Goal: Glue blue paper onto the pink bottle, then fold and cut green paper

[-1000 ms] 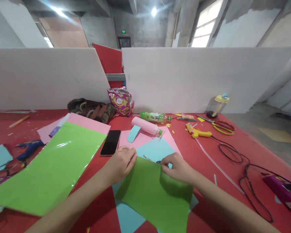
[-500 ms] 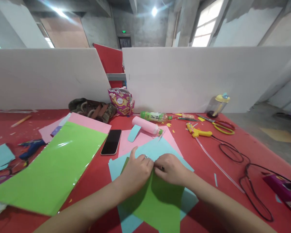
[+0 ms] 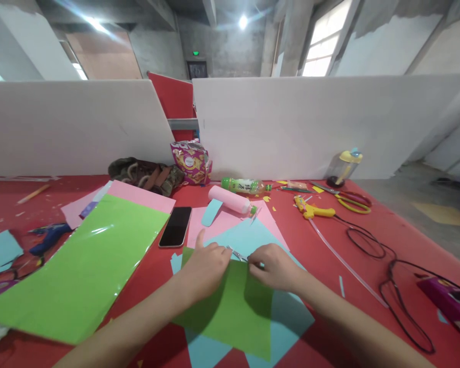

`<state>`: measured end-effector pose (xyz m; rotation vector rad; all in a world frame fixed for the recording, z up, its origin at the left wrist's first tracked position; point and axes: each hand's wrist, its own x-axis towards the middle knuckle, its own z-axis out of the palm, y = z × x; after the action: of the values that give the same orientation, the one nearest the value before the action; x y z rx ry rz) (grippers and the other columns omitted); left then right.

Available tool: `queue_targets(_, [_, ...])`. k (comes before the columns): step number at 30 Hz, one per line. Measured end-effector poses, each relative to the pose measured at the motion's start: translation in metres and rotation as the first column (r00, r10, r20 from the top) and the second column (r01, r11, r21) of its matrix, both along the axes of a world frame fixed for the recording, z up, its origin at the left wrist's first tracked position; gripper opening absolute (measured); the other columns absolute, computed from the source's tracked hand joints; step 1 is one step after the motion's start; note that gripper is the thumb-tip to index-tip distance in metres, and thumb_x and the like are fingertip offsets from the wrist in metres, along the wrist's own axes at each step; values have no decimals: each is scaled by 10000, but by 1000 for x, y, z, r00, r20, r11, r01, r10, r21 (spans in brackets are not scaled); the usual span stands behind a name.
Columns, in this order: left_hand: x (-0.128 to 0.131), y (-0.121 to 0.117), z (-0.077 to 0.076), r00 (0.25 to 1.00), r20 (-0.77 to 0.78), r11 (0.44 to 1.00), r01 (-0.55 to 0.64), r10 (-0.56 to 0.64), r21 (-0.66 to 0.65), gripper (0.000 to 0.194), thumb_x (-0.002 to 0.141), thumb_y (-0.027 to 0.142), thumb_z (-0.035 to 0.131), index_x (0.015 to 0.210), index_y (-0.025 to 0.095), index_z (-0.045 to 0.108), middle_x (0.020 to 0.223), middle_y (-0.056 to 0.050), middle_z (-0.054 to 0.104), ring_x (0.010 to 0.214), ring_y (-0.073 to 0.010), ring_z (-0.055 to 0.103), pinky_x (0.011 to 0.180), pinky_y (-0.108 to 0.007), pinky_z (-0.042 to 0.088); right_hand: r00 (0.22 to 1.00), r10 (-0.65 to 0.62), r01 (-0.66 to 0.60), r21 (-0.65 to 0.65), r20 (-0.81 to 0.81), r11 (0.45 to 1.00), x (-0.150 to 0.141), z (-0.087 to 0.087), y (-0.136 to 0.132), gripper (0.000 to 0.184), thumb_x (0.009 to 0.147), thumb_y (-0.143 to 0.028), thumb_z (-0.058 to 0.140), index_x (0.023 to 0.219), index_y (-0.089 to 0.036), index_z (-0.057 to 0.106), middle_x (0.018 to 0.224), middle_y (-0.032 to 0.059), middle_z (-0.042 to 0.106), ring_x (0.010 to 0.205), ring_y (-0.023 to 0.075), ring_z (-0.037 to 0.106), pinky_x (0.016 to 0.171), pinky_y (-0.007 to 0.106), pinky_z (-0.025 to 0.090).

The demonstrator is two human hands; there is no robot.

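Note:
My left hand [image 3: 205, 266] presses down on the top edge of a green paper sheet [image 3: 233, 312], thumb raised and fingers curled on the paper. Close to its right, my right hand [image 3: 274, 266] is closed on small scissors [image 3: 238, 254], whose blades point left toward my left hand at the sheet's edge. The green sheet lies on a light blue sheet [image 3: 287, 314], which in turn rests on pink paper [image 3: 222, 220] on the red table [image 3: 329, 240].
A black phone [image 3: 175, 226] and a large green sheet [image 3: 80, 266] lie left. Behind are a pink roll [image 3: 230, 199], a green bottle [image 3: 243, 184], a snack bag [image 3: 189, 161]. A yellow glue gun [image 3: 310, 207], red scissors [image 3: 348, 197], black cables [image 3: 387, 276] lie right.
The green sheet has been turned and shifted on the blue one. My left hand slid slightly left and the scissors blades now show between my hands.

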<state>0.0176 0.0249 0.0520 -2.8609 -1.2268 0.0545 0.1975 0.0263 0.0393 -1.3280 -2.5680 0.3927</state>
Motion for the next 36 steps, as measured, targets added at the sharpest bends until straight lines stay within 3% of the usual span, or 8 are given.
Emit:
queue_targets(4, [14, -3, -9, 989, 35, 990, 141, -142, 19, 284, 621, -27, 334, 768, 144, 507, 746, -42, 585, 715, -189, 522, 948, -519, 101, 998, 17, -19, 38, 56, 999, -7, 1, -1, 194, 643, -121, 439, 517, -135, 585, 487, 29, 569, 453, 85, 379, 473, 220, 220])
queue_targets(7, [18, -2, -9, 991, 81, 994, 104, -103, -12, 277, 639, -13, 335, 774, 148, 516, 729, -38, 591, 723, -193, 524, 946, -520, 90, 999, 6, -7, 11, 45, 1000, -7, 2, 0, 205, 640, -117, 434, 497, -134, 580, 461, 20, 554, 441, 80, 352, 466, 217, 223])
queue_targets(14, [6, 11, 9, 995, 98, 999, -18, 21, -32, 246, 688, 9, 348, 720, 165, 536, 659, -29, 609, 683, -180, 536, 917, -506, 157, 994, -39, 24, -140, -105, 990, 5, 11, 14, 211, 590, -82, 426, 452, -125, 581, 383, -19, 482, 401, 56, 301, 438, 181, 248])
queue_targets(20, [-7, 21, 21, 992, 90, 997, -82, 83, -6, 255, 678, -6, 321, 677, 158, 517, 645, -33, 605, 647, -174, 541, 854, -468, 252, 959, -192, 112, -341, -210, 934, 24, 27, 27, 209, 611, -107, 416, 513, -118, 601, 436, -2, 553, 411, 72, 449, 424, 164, 323])
queue_targets(23, [-6, 21, 25, 992, 88, 996, -86, 85, 2, 250, 679, -6, 316, 666, 153, 508, 636, -31, 601, 618, -166, 538, 864, -482, 233, 949, -211, 145, -271, -233, 952, 25, 35, 27, 200, 652, -120, 419, 592, -131, 609, 527, 9, 605, 501, 95, 527, 500, 180, 387])
queue_targets(27, [3, 18, 27, 994, 103, 1000, -25, 24, 11, 214, 729, 48, 328, 683, 151, 510, 629, -38, 594, 629, -179, 541, 876, -503, 212, 971, -61, 45, -76, -233, 996, 9, 44, 24, 203, 684, -124, 449, 824, -141, 594, 744, 43, 643, 675, 121, 563, 646, 220, 407])
queue_targets(31, [7, 18, 25, 985, 172, 1000, -14, 12, 9, 248, 808, 113, 277, 699, 153, 497, 650, -32, 586, 645, -177, 536, 895, -509, 185, 1000, -1, 1, -30, -16, 1000, -10, 43, 23, 150, 710, -123, 420, 665, -146, 560, 618, 29, 596, 569, 112, 500, 548, 211, 343])
queue_targets(36, [6, 18, 19, 984, 177, 999, 23, -18, -26, 248, 812, 106, 278, 716, 158, 501, 666, -25, 579, 664, -176, 526, 921, -501, 154, 998, 19, -23, 55, 66, 998, -18, 33, 22, 176, 706, -146, 416, 571, -144, 529, 544, 26, 564, 513, 100, 434, 499, 220, 263])
